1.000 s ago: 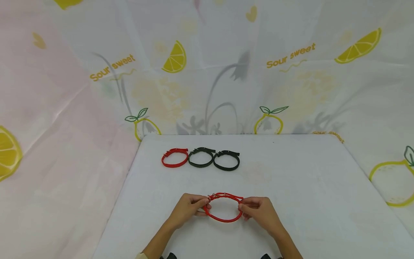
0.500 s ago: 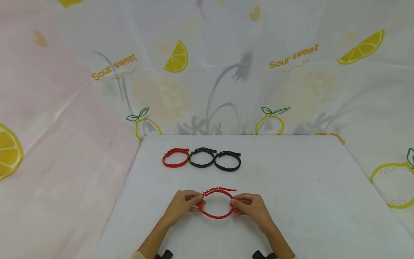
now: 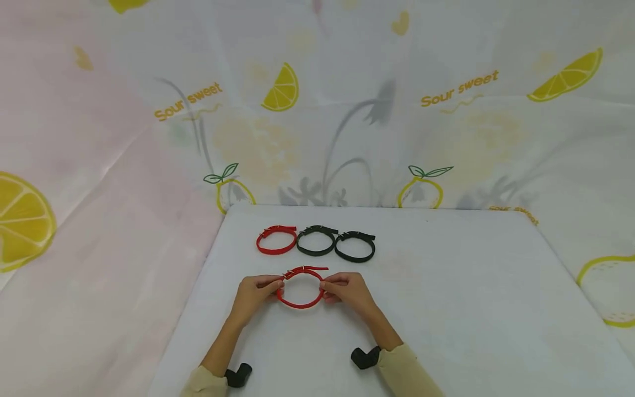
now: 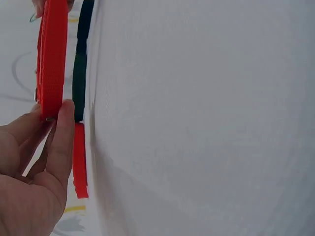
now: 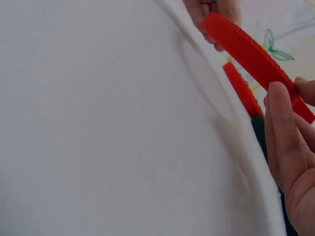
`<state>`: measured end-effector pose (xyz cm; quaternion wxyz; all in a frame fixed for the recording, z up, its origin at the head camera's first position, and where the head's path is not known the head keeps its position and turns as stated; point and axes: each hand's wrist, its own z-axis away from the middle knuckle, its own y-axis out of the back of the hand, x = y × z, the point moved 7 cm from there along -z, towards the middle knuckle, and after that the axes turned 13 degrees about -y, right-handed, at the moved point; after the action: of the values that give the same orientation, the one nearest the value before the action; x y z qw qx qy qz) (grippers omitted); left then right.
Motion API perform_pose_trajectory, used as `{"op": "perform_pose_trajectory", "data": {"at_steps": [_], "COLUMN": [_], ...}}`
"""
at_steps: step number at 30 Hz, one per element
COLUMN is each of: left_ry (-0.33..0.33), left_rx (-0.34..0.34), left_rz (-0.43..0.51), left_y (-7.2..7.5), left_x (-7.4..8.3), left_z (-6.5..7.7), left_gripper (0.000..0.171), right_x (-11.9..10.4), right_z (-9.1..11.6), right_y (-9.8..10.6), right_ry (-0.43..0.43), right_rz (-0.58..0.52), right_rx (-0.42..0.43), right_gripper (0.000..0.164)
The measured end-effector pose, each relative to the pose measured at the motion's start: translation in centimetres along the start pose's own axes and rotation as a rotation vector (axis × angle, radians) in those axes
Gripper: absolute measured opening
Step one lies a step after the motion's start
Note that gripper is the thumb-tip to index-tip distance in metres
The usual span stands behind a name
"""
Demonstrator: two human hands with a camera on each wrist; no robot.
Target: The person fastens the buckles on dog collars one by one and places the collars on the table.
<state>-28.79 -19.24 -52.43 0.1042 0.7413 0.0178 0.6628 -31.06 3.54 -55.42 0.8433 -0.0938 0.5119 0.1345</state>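
Observation:
A red buckled collar (image 3: 300, 306) forms a loop between both hands, in front of the row at the back. My left hand (image 3: 251, 298) pinches its left side near the metal buckle. On the opposite side my right hand (image 3: 349, 292) pinches the band between thumb and fingers, and the loose strap end points right above it. The left wrist view shows the red webbing (image 4: 53, 59) edge-on above the fingers. In the right wrist view the band (image 5: 251, 51) slants between the two hands, raised over the white tabletop.
Behind the held collar lie another red collar (image 3: 275, 252), a dark green collar (image 3: 316, 253) and a black-looking collar (image 3: 355, 259), side by side. They rest on the white table (image 3: 456, 298). A lemon-print cloth (image 3: 317, 143) hangs behind the table's far edge.
Both hands have carried the red collar forward and to the left, closer to the row at the back. More of the forearms and sleeves shows now. The collars in the row stay put.

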Motion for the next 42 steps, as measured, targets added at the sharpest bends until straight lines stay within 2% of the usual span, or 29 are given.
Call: {"op": "perform_pose_trajectory", "data": {"at_steps": [4, 8, 15, 20, 24, 28, 36, 42], "left_ry": [-0.007, -0.028, -0.009, -0.010, -0.030, -0.033, -0.033, -0.037], "left_rx": [0.076, 0.127, 0.135, 0.163, 0.188, 0.176, 0.183, 0.204], "left_rz": [-0.078, -0.233, -0.480, -0.601, -0.656, -0.651, -0.676, -0.673], "left_y": [2.2, 4.4, 6.9, 8.0, 8.4, 8.3, 8.5, 9.0], "left_x": [-2.0, -3.1, -2.9, -2.7, -2.2, -2.1, -2.4, -2.3], "left_z": [-0.9, -1.9, -3.0, -3.4, -3.5, -3.6, -3.5, -3.2], "left_gripper": [0.026, 0.023, 0.018, 0.016, 0.012, 0.013, 0.009, 0.010], "right_x": [0.0, -0.3, -0.9, -1.0, -1.3, -1.3, -1.0, -0.9], "right_z": [-2.2, -3.7, -5.8, -6.7, -6.8, -6.7, -6.7, -6.5], "right_y": [-1.5, -3.0, -5.3, -6.0, -6.4, -6.5, -6.9, -6.7], "right_ry": [-0.023, -0.033, -0.023, -0.039, -0.029, -0.011, 0.025, 0.014], "right_rz": [-0.018, -0.035, -0.061, -0.015, 0.024, 0.034, 0.001, -0.034], "right_rx": [0.012, 0.025, 0.024, 0.065, 0.094, 0.108, 0.096, 0.085], "right_gripper": [0.032, 0.031, 0.027, 0.024, 0.020, 0.016, 0.017, 0.018]}}
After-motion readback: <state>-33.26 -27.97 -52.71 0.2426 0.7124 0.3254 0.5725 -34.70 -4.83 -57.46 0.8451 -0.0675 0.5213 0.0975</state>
